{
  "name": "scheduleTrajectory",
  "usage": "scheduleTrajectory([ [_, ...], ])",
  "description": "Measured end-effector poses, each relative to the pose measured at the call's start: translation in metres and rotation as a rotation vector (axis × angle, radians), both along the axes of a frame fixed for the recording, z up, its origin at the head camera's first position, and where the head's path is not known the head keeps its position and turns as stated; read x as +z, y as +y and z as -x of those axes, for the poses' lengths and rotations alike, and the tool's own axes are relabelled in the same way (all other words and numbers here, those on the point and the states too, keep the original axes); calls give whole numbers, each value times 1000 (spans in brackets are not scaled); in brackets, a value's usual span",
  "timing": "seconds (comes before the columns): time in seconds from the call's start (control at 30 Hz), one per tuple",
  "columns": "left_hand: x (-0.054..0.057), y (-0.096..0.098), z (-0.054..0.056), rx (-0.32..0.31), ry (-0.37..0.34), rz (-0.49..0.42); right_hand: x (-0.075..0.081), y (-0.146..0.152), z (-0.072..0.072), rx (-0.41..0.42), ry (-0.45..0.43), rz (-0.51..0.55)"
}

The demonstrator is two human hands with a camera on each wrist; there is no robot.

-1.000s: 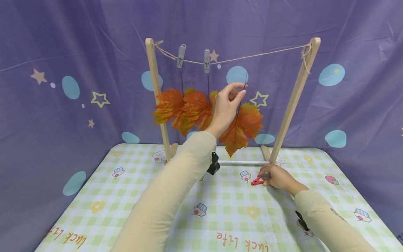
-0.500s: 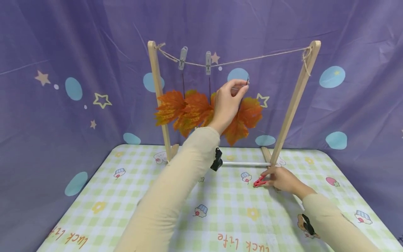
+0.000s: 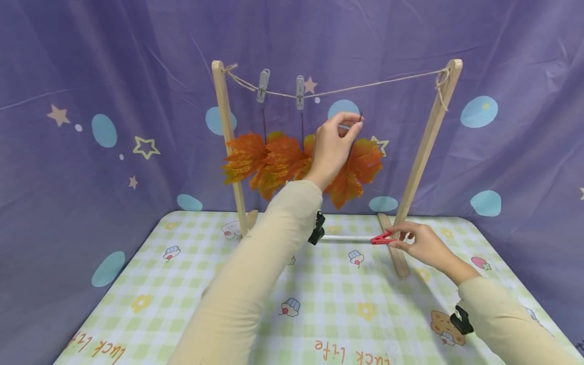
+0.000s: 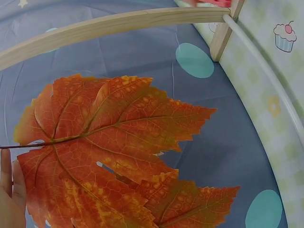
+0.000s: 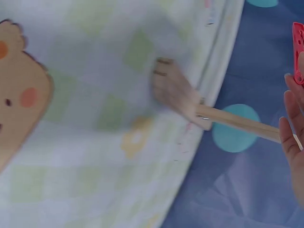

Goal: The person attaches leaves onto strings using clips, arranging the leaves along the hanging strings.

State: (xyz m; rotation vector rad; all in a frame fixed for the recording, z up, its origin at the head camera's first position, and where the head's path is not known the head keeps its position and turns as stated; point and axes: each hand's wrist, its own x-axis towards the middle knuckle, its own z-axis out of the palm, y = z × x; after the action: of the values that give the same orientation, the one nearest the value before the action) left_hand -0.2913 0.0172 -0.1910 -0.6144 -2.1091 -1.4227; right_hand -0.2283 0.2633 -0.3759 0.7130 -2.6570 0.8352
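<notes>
My left hand (image 3: 332, 144) pinches the dark stem of an orange maple leaf (image 3: 353, 175), just below the sagging twine (image 3: 378, 79). The left wrist view shows this artificial leaf (image 4: 95, 128) close up, with fingers (image 4: 18, 187) at its stem. Near the foot of the right post, my right hand (image 3: 422, 243) holds a red clothespin (image 3: 382, 238) between thumb and fingertips. The same clothespin (image 5: 298, 52) shows at the right edge of the right wrist view. To the left, two grey clothespins (image 3: 263, 86) sit on the twine, with leaves (image 3: 248, 154) hanging beneath them.
A wooden frame has a left post (image 3: 223, 101) and a right post (image 3: 429, 137), joined low down by a white rod (image 3: 347, 238). It stands on a table with a green checked cloth (image 3: 328, 289). A purple curtain (image 3: 114, 61) hangs behind.
My right hand has lifted the red clothespin up from near the tabletop. My left hand has raised its leaf slightly and shifted a little right, with less stem showing above the fingertips.
</notes>
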Motion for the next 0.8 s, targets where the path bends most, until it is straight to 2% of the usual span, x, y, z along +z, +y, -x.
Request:
scheduleTrajectory([
  [0.13,-1,2,2,20,10,15,16,-2,-2,12,46,9],
  [0.4,-3,4,3,19,1,27,47,-6,-1,38,150,18],
  [0.57,-2,7,4,24,18,37,70,-9,-2,5,172,30],
  [0.8,-2,9,6,62,56,28,104,-14,-1,7,213,13],
])
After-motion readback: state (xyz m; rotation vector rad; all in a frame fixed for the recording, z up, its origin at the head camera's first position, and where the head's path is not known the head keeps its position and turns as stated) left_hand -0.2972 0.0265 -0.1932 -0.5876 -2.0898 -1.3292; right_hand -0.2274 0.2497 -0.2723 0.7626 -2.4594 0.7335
